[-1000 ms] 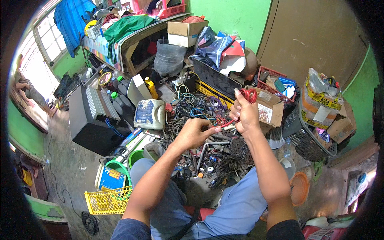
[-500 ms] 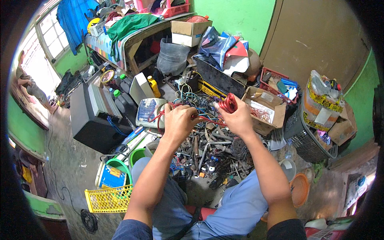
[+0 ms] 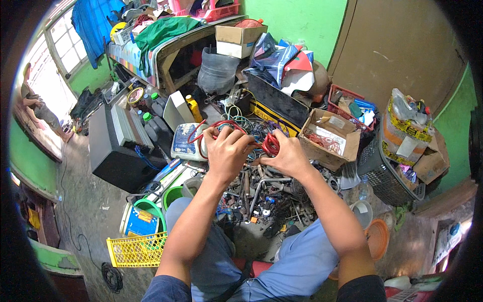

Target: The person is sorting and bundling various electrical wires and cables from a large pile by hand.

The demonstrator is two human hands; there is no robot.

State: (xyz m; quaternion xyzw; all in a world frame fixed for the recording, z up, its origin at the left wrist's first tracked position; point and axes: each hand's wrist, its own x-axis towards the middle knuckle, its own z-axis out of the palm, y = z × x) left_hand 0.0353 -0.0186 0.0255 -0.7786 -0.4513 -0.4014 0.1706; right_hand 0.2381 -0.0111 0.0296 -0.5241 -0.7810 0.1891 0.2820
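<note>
A red wire is gripped in both hands over a heap of tools and small parts (image 3: 261, 194). My right hand (image 3: 287, 156) is closed on a coiled bundle of the red wire (image 3: 270, 144). To its left, my left hand (image 3: 226, 148) is closed on a loose stretch of the same wire, with its fingertips curled down. Loops of the wire stick out beyond the left knuckles, over a white container (image 3: 183, 143). Behind the hands lies a tangle of coloured cables (image 3: 241, 118).
An open cardboard box (image 3: 329, 138) with reddish wire inside stands to the right, beside a grey crate (image 3: 382, 173). On the left are a black cabinet (image 3: 113, 161), dark bottles (image 3: 157, 131) and a yellow basket (image 3: 136, 251). A person (image 3: 43, 108) is at the far-left doorway.
My right hand has moved left and slightly down, bringing the coil close to my left hand. My left hand has shifted slightly right, and the loose wire loops now rise higher behind it.
</note>
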